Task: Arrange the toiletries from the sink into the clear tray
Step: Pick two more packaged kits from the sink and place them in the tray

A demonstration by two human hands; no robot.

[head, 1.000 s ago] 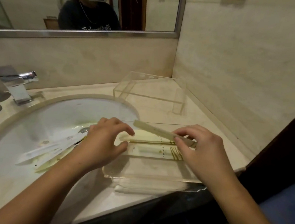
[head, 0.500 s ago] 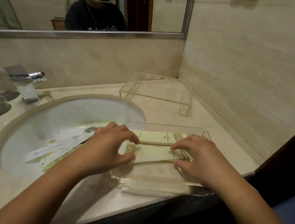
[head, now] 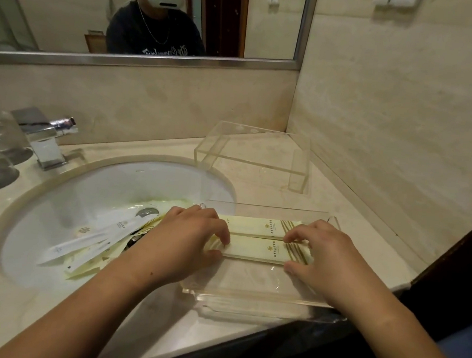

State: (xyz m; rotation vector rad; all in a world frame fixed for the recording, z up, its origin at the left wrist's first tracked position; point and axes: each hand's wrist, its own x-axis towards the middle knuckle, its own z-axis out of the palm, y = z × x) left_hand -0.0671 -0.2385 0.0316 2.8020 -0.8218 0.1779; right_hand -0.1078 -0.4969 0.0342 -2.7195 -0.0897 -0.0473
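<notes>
I count two by the clear tray's (head: 256,297) back edge: far packet (head: 256,226), near packet (head: 257,250). My left hand (head: 184,237) and right hand (head: 325,255) pinch the near one's ends. Crooked before, straight now.

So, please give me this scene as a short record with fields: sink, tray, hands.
sink: white oval sink holds a pile of white and yellow packets
tray: clear acrylic tray, right of the sink
in tray: far pale yellow packet and near pale yellow packet, side by side
hands: left hand and right hand each pinch one end of the near packet
behind: clear acrylic stand
</notes>
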